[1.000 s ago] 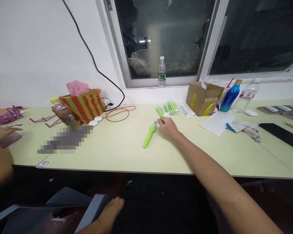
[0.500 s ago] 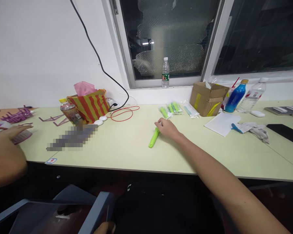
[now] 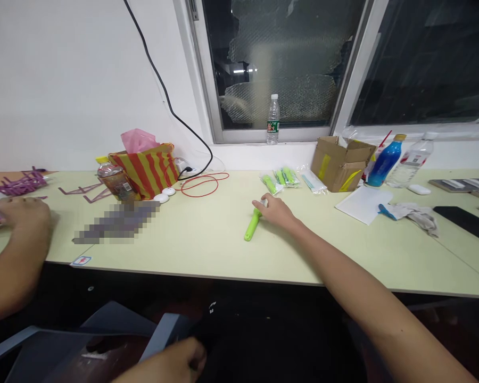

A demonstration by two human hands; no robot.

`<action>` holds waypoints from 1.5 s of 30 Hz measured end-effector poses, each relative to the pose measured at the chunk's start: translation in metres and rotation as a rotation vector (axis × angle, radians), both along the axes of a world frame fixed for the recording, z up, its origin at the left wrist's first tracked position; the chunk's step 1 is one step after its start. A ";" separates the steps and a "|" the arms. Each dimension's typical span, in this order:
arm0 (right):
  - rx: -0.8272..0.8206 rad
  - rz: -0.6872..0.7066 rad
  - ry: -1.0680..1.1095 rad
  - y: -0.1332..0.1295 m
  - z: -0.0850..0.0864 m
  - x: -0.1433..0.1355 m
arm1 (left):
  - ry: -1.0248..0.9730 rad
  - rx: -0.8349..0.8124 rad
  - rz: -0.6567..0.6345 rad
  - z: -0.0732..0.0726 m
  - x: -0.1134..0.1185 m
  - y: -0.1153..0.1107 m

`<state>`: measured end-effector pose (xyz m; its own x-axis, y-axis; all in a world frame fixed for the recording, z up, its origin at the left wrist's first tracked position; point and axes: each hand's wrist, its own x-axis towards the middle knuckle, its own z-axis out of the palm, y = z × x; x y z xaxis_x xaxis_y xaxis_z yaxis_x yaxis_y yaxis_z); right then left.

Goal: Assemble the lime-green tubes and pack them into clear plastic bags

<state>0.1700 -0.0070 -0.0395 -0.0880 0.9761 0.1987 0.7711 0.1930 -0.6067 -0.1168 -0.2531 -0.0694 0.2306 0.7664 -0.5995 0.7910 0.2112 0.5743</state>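
Observation:
My right hand (image 3: pixel 275 210) grips the upper end of a bright green handled tool (image 3: pixel 252 226) that lies slanted on the pale table (image 3: pixel 207 250). The fingers hide the tool's upper end. Low in the view, below the table edge, my left hand (image 3: pixel 186 359) is curled beside a grey chair arm (image 3: pixel 159 332). Whether anything is inside its fingers is hidden. Behind my right hand lie several green items in clear plastic bags (image 3: pixel 281 178).
Another person's hand (image 3: pixel 26 213) is beside purple plastic parts (image 3: pixel 19 183) at far left. A striped bag (image 3: pixel 149 170), tea bottle (image 3: pixel 117 181), cardboard box (image 3: pixel 339 165), blue bottle (image 3: pixel 385 162), white paper (image 3: pixel 363 205) and glove (image 3: pixel 415 213) stand or lie around.
My left hand has come further into view from the bottom edge. The other person's hand at far left has moved and curled. My right hand has barely moved.

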 end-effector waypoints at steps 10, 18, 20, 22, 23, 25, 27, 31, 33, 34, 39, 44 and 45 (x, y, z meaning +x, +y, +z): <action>-0.110 -0.052 -0.166 -0.003 0.002 -0.016 | -0.022 1.088 -0.047 0.081 0.117 0.242; -0.007 0.152 -0.219 0.011 0.002 0.026 | -0.129 1.104 -0.481 0.019 0.135 0.299; 0.069 0.234 -0.229 0.014 0.002 0.033 | -0.019 1.180 -0.538 0.020 0.134 0.293; 0.126 0.288 -0.254 0.016 0.003 0.036 | 0.123 1.260 -0.539 0.021 0.137 0.288; 0.135 0.287 -0.271 0.017 0.003 0.036 | 0.193 1.283 -0.528 0.021 0.140 0.287; 0.098 0.261 -0.312 0.017 0.003 0.036 | 0.315 1.311 -0.491 0.021 0.147 0.288; 0.042 0.235 -0.359 0.017 0.005 0.034 | 0.406 1.314 -0.453 0.021 0.153 0.289; 0.015 0.226 -0.422 0.015 0.008 0.031 | 0.525 1.240 -0.399 0.023 0.155 0.291; 0.036 0.231 -0.427 0.016 0.008 0.029 | 0.563 1.204 -0.384 0.024 0.153 0.291; 0.052 0.235 -0.423 0.017 0.007 0.028 | 0.574 1.195 -0.380 0.024 0.152 0.291; 0.106 0.244 -0.291 0.024 0.004 0.029 | 0.598 1.254 -0.413 0.027 0.146 0.291; -0.430 0.456 0.191 0.022 0.006 0.041 | 0.534 1.689 -0.534 0.034 0.148 0.287; -0.580 0.533 0.298 0.020 0.006 0.043 | 0.505 1.758 -0.557 0.036 0.149 0.286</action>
<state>0.2132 0.0133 -0.0332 -0.5895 0.7732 -0.2338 0.4571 0.0807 -0.8857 0.0324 0.0333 -0.0337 0.7066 0.4076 0.5784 0.6921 -0.5685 -0.4448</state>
